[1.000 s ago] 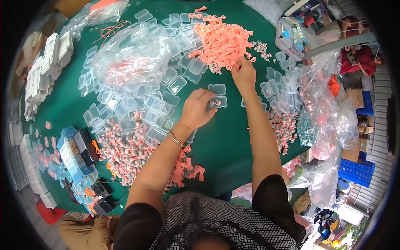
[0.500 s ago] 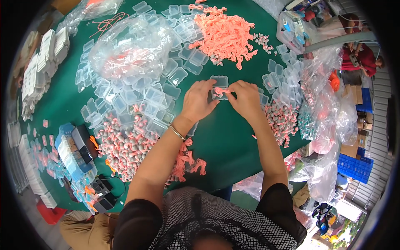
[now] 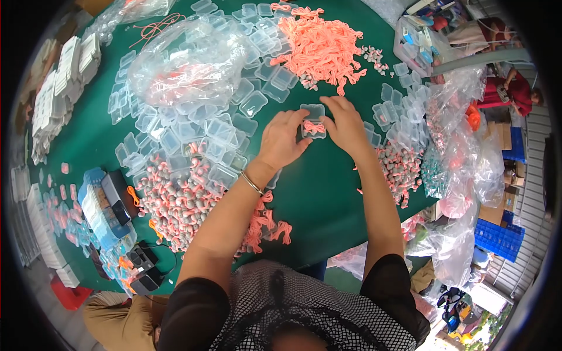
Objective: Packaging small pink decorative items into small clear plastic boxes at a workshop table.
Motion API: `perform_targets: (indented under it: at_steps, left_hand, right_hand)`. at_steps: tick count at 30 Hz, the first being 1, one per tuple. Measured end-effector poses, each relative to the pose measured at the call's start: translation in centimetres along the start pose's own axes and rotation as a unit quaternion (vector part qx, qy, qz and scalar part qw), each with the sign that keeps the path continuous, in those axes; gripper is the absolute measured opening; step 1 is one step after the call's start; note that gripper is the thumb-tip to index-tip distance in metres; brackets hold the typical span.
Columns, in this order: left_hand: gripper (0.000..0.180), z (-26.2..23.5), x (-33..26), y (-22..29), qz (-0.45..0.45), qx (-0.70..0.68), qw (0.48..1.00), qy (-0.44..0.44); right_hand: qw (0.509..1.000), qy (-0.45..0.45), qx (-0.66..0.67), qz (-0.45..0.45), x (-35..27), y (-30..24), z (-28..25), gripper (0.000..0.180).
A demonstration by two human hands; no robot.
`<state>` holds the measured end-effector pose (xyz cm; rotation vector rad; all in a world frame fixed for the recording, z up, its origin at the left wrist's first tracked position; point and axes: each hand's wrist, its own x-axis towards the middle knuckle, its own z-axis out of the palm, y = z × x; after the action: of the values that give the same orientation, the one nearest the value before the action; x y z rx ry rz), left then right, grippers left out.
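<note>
Small clear plastic box [image 3: 314, 121], held between both hands over the green table [image 3: 328, 199], just ahead of the body and a little right of centre. Sits directly between the two hands: left hand [image 3: 283, 140] touching its left edge, right hand [image 3: 345, 124] touching its right edge and far corner. Neither hand clearly nearer; both in contact, fingertips closed in on the box from either side, thumbs toward the near edge. Whether the fingers press hard or merely rest cannot be told. Long axis running away from the body, lid hinged open and lying toward the far side, base toward the near side. Looks square-cornered, see-through and shallow, with a bit of coral-pink cord [image 3: 314, 127] tucked inside the near half. Thin bracelet [image 3: 252, 183] on the left wrist.

Round about: loose heap of empty clear boxes [image 3: 193, 128] to the left of the left hand, touching one another and spread far up the table. Big pile of pink cord [image 3: 319, 47] beyond the hands, well apart from the held box. Pile of small grey-and-pink pieces [image 3: 175, 199] near the left forearm, another such pile [image 3: 398, 167] just beside the right forearm. Crumpled clear bag [image 3: 175, 64] on top of the box heap at far left. More clear bags [image 3: 468, 158] hanging off the right table edge. Stacks of white boxes [image 3: 64, 76] at the far left rim.
</note>
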<state>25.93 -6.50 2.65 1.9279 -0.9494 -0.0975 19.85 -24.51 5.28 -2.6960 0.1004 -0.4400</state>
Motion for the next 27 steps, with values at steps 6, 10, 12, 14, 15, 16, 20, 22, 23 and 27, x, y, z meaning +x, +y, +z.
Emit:
perform_targets:
  at_steps: [6, 10, 12, 14, 15, 16, 20, 22, 23, 27]
  left_hand:
    - [0.066, 0.0, 0.2, 0.6, -0.018, -0.016, 1.000, 0.014]
    - [0.052, -0.1, -0.2, -0.4, 0.040, 0.011, 0.999, 0.001]
    - [0.043, 0.0, -0.2, -0.9, 0.045, 0.008, 0.999, 0.010]
    - [0.036, 0.0, -0.2, -1.1, 0.051, 0.006, 0.999, 0.019]
    - [0.031, 0.2, -0.1, -0.8, 0.054, -0.013, 0.998, 0.026]
    - [0.027, 0.2, 0.0, -0.6, 0.057, -0.032, 0.997, 0.032]
    - [0.018, 0.6, -0.4, -1.7, 0.027, -0.070, 0.996, 0.039]
    - [0.019, 0.4, -0.5, -1.8, 0.025, -0.084, 0.995, 0.047]
    - [0.019, 0.3, -0.6, -1.7, 0.024, -0.101, 0.993, 0.051]
    - [0.023, 0.1, -0.2, -0.7, -0.080, -0.185, 0.972, 0.118]
  right_hand:
    - [0.989, -0.032, 0.140, 0.022, -0.9, 0.7, 0.2, 0.032]
    - [0.985, -0.032, 0.159, -0.051, -2.0, -0.9, -0.6, 0.029]
    - [0.990, 0.008, 0.112, -0.089, -1.9, -2.4, -0.8, 0.028]
    - [0.990, 0.013, 0.107, -0.088, -2.3, -2.2, -0.4, 0.027]
    - [0.991, 0.019, 0.099, -0.084, -2.4, -1.8, -0.1, 0.027]
    - [0.991, 0.020, 0.102, -0.088, -2.6, -1.4, 0.3, 0.027]
    - [0.983, -0.017, 0.182, -0.033, -2.3, -1.3, 1.2, 0.025]
    - [0.979, -0.038, 0.199, -0.009, -1.6, -1.6, 0.5, 0.022]
    - [0.973, -0.075, 0.217, 0.004, -1.0, -1.4, -0.3, 0.019]
    - [0.977, -0.005, 0.214, 0.016, 4.6, -4.2, -2.1, 0.014]
